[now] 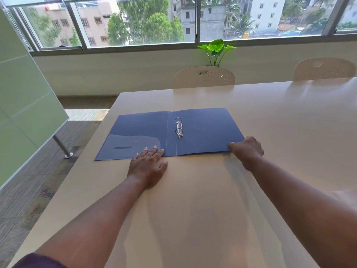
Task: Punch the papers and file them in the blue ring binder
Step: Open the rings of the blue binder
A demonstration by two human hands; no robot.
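Here we see both bare forearms reaching forward over the pale worktop (202, 190), a dark sleeve (38, 261) showing at the near left corner. Our left hand (147, 167) lies palm down and flat, its grip released, fingers spread and straight, with the fingertips (154, 148) resting on the near edge of the blue ring binder (204, 130) just left of the spine. Our right hand (247, 149) is turned knuckles up, its grip curled around the binder's near right corner; the fingers are tucked at the cover's edge, and we cannot tell whether they actually pinch it or only press against it.

The binder lies open and flat, inside faces up, toward the left side of the worktop. Its long axis runs left to right, while the spine runs from near to far. The metal ring mechanism (179, 128) stands on the right-hand cover just beside the spine, both rings closed. A clear pocket (133, 144) covers the near part of the left cover.

Beyond the far edge stand two pale chairs (203, 77), then a green plant (217, 50) below the windows (135, 22).
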